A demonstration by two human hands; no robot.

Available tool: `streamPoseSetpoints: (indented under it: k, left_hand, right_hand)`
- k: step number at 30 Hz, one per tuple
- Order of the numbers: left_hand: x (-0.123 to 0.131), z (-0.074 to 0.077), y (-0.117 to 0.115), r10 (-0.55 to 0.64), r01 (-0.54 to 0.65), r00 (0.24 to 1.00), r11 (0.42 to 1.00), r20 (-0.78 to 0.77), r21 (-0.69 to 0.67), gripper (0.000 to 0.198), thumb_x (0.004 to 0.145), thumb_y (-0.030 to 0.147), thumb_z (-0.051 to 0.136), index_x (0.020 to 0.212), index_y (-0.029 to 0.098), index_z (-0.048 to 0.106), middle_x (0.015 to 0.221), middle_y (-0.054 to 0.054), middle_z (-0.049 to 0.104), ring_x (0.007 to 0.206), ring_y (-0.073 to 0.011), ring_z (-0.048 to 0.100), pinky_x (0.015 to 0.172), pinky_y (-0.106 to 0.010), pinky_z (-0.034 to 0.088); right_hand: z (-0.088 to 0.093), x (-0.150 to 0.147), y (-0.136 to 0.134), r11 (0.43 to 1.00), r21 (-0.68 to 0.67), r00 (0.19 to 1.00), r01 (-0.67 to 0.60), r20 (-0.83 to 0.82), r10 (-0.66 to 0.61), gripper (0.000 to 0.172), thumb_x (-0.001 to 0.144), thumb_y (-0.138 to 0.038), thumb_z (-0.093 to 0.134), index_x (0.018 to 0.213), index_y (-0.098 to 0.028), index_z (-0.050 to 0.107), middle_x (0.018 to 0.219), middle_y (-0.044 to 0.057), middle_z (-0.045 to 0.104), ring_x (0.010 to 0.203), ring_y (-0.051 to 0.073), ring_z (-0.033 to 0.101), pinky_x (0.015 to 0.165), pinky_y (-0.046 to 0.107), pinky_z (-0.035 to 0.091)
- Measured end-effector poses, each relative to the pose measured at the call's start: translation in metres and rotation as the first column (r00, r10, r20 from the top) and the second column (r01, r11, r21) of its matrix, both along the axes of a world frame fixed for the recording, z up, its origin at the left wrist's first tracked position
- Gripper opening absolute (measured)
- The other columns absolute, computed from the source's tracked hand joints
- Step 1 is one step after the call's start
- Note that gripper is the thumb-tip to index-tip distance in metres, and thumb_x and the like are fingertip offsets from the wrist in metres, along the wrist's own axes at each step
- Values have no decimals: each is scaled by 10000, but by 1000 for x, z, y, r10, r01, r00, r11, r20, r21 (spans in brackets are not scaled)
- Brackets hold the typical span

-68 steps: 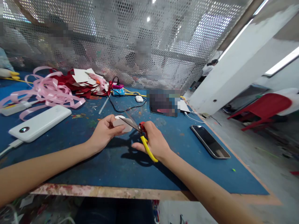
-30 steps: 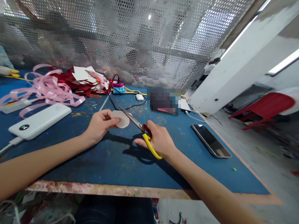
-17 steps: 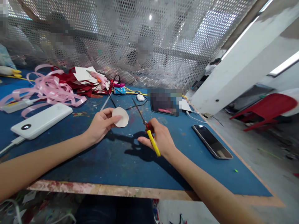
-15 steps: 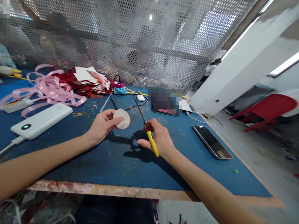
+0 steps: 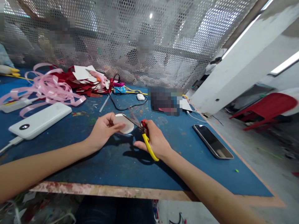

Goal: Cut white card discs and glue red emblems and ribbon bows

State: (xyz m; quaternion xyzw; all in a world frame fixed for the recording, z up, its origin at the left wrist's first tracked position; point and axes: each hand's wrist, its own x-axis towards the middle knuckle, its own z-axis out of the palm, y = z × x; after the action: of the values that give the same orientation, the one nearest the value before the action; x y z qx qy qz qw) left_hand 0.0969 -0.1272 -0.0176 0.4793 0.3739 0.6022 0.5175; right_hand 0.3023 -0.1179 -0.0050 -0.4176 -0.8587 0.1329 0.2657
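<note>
Between the thumb and fingers of my left hand (image 5: 104, 130) is a round white disc (image 5: 126, 123), thin like paper or card, held above the table. My right hand (image 5: 155, 139) grips a pair of scissors (image 5: 149, 147) with yellow and red handles. The scissor blades are parted, and one reaches to the upper right edge of the disc. Whether the blades touch the disc I cannot tell. Beneath my hands, their shadows fall on the blue table top (image 5: 102, 168).
Pink ribbon (image 5: 51, 90) lies loosely at the back left, beside red and white card pieces (image 5: 86, 81). A white power bank (image 5: 42, 120) sits at left, a phone (image 5: 212, 141) at right. A white earbud case (image 5: 140, 97) and cables are near the mesh screen (image 5: 112, 40).
The scissors have tipped leftward, with their blades now parted at the disc. My left hand has shifted slightly right, and the disc is tilted flatter.
</note>
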Motion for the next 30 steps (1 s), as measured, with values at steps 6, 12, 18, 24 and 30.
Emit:
streamPoseSetpoints:
  k: [6, 12, 18, 24, 30]
  left_hand:
    - [1, 2, -1, 16, -16, 999, 1000, -30, -1, 344, 603, 279, 751, 589, 158, 430, 534, 75, 492, 509, -74, 517, 535, -197, 470]
    - [3, 2, -2, -3, 4, 1000, 999, 19, -35, 357, 569, 277, 768, 578, 157, 432, 531, 73, 507, 506, -88, 543, 530, -224, 506]
    - [1, 1, 0, 6, -5, 1000, 1000, 28, -27, 353, 563, 272, 778, 578, 155, 445, 540, 53, 562, 505, -99, 567, 525, -233, 516]
    - [2, 7, -2, -2, 4, 999, 999, 40, -42, 325, 566, 253, 773, 581, 151, 466, 551, 37, 604, 504, -97, 571, 505, -212, 501]
    - [0, 14, -1, 6, -5, 1000, 1000, 30, -26, 274, 554, 251, 769, 605, 144, 523, 551, 38, 593, 502, -94, 552, 477, -197, 472]
  right_hand:
    - [3, -2, -1, 999, 50, 999, -7, 34, 6, 733, 643, -759, 474, 1038, -145, 413, 868, 87, 527, 735, 214, 524, 605, 320, 417]
    - [7, -1, -4, 998, 61, 998, -14, 68, 10, 671, 652, -766, 451, 957, -169, 421, 776, 42, 517, 635, 173, 491, 560, 279, 378]
    - [12, -1, -5, 998, 53, 994, 20, 109, -26, 630, 638, -803, 399, 813, -199, 390, 665, 2, 483, 528, 137, 419, 506, 245, 316]
    - [15, 0, -7, 997, 69, 987, 39, 156, -49, 575, 688, -772, 379, 788, -206, 378, 613, -12, 473, 469, 121, 385, 477, 228, 258]
    - [16, 0, -7, 992, 109, 977, 61, 199, -82, 561, 715, -756, 360, 799, -203, 405, 577, -12, 479, 469, 141, 434, 473, 227, 238]
